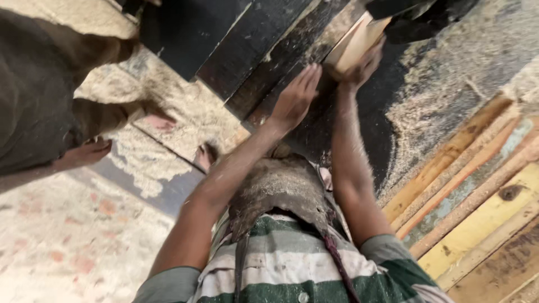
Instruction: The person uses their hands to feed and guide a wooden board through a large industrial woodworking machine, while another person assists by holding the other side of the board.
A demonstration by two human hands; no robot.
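My right hand [362, 67] grips the near end of a pale wooden block [355, 44] that stands on a dark, sawdust-covered machine table [415, 101]. The far end of the block goes under a black machine part [415, 17]. Flat and with fingers together, my left hand [295, 98] presses on the dark table surface just left of the block. Both of my forearms reach forward from my striped green and white shirt and dusty apron [281, 191].
Wooden planks [477, 196] lie stacked at the right. Another person in dark clothes [39, 84] stands at the left with bare feet [84, 154] on the sawdust-strewn floor. Dark boards [224, 39] lean at the top centre.
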